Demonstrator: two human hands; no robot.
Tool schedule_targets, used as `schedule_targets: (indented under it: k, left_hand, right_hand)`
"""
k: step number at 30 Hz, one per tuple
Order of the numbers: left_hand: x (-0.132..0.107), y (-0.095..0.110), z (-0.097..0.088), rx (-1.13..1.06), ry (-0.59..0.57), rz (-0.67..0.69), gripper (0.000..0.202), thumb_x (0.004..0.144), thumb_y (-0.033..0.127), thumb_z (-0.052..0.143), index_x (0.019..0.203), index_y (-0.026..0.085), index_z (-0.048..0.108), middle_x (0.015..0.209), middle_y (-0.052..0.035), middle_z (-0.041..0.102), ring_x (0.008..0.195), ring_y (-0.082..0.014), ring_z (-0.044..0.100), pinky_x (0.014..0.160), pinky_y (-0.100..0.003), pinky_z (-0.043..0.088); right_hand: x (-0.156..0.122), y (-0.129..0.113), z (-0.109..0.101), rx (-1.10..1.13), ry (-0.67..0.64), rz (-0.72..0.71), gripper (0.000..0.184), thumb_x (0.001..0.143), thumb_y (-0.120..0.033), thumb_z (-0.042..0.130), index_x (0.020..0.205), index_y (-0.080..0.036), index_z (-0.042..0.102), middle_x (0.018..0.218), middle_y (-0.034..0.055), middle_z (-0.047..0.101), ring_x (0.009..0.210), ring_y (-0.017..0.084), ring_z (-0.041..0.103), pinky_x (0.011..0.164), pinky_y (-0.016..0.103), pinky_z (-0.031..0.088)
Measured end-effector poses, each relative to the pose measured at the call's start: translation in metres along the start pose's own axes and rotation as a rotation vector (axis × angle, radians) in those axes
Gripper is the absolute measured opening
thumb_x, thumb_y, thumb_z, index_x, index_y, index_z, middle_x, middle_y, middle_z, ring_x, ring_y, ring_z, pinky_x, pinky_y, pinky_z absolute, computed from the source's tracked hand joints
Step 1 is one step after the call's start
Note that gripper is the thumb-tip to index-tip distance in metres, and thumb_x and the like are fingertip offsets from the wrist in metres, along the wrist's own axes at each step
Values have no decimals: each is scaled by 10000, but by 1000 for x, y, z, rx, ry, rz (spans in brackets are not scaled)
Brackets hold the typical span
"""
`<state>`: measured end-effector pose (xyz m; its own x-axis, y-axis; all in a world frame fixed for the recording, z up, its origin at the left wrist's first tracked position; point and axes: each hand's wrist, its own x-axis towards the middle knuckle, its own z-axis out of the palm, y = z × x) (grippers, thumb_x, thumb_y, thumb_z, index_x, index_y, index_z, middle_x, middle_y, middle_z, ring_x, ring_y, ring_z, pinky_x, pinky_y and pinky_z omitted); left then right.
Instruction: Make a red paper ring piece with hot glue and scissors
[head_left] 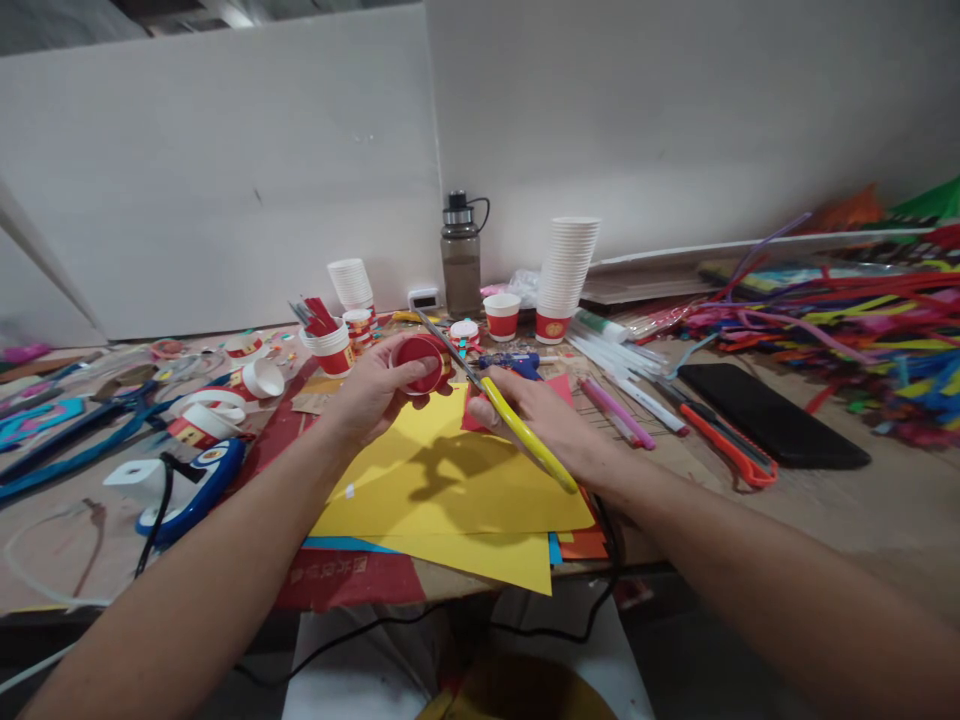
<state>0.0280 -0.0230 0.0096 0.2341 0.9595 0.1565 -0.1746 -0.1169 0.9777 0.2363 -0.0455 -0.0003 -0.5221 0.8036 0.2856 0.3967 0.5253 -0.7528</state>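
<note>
My left hand (375,395) is closed around a small round cup (417,362), its red inside facing me. In my right hand (517,400) is a pair of scissors (529,438) with yellow handles. Their blades point up and to the left, just right of the cup; whether they touch it I cannot tell. Both hands are above yellow paper (435,490), which carries their shadow. Partly hidden behind my right hand lies a piece of red paper (559,388). A blue glue gun (517,362) is just beyond that hand.
A water bottle (460,265) and a tall stack of paper cups (566,280) stand near the wall. To the right lie a box cutter (731,445), a black phone (772,415) and many pipe cleaners (847,330). Cut cups (202,425) and a power strip (199,490) are at left.
</note>
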Motion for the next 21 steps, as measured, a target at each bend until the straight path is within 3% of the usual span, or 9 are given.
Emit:
schedule_targets:
  k: [21]
  left_hand:
    - [0, 5, -6, 54, -30, -29, 221, 707, 244, 732, 875, 155, 621, 776, -24, 673, 596, -126, 649, 427, -167, 358]
  right_hand:
    - [0, -4, -4, -26, -17, 2, 356, 868, -537, 540, 926, -187, 578, 813, -1, 572, 694, 135, 471, 606, 247, 356]
